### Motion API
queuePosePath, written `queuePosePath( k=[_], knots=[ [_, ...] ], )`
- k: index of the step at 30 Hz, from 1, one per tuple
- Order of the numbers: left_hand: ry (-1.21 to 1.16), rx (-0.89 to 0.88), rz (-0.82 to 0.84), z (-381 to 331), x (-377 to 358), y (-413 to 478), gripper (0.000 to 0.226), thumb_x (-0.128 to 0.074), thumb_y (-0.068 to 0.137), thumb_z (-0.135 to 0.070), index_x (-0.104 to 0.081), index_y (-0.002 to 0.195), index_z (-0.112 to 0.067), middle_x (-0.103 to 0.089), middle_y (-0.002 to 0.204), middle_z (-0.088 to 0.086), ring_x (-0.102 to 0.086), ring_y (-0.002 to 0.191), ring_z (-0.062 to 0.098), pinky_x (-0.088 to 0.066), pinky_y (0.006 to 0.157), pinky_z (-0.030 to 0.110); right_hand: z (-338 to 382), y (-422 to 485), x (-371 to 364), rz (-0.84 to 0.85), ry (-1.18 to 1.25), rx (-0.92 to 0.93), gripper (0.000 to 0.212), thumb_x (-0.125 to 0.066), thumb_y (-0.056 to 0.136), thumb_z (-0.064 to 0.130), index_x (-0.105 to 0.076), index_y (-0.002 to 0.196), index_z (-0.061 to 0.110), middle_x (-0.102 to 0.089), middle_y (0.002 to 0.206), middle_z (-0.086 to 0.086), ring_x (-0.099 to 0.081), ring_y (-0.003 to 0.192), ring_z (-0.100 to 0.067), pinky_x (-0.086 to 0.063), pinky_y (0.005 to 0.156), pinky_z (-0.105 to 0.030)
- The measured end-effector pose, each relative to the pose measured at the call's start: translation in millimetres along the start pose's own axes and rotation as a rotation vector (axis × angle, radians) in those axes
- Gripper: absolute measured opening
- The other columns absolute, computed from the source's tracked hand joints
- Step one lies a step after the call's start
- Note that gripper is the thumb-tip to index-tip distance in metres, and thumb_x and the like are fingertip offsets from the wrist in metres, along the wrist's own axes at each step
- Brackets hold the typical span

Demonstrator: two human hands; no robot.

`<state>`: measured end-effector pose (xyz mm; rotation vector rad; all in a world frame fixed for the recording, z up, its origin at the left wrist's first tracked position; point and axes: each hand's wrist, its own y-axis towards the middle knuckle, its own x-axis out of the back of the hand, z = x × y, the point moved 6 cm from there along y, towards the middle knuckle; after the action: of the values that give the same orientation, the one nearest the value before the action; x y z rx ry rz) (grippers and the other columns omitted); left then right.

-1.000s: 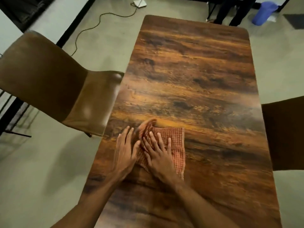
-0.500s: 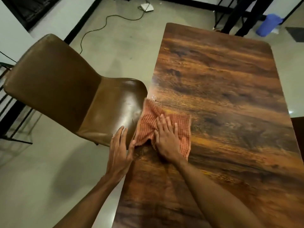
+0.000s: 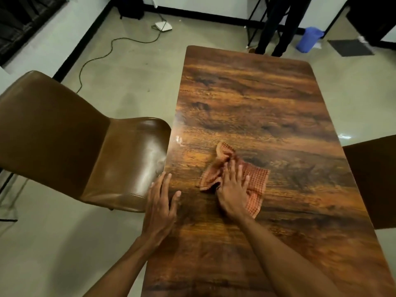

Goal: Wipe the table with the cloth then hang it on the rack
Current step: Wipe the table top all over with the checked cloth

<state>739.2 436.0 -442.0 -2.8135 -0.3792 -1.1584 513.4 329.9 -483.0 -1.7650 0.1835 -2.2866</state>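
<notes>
Right hand [image 3: 233, 190]: fingers straight, is pressing the checked orange cloth [image 3: 256, 179] flat, having slid it inward from the left edge of the desk [image 3: 257, 93]. Left hand [image 3: 160, 202]: fingers straight, is resting at that edge beside the brown chair [image 3: 85, 151], no longer touching the cloth.

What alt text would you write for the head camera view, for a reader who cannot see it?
A person's right hand presses a crumpled orange checked cloth onto a wood-grain table; the left hand rests flat at the table's left edge, beside a brown leather chair.
</notes>
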Motion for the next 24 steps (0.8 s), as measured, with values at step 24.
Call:
queuePosePath(
  k=[24],
  knots=[
    [0.154,0.078,-0.062,2.2,-2.4,118.7,0.064,-0.030,0.102,-0.050,-0.025,0.159,-0.021,-0.021,0.167,-0.002,-0.014,0.153,0.008,-0.003,0.127,0.035,141.0,139.5,-16.0,0.042,-0.027,0.478,0.064,-0.013,0.107,0.045,-0.005,0.166,0.021,0.007,0.173,0.000,0.010,0.160,-0.029,0.009,0.123,-0.065]
  ],
)
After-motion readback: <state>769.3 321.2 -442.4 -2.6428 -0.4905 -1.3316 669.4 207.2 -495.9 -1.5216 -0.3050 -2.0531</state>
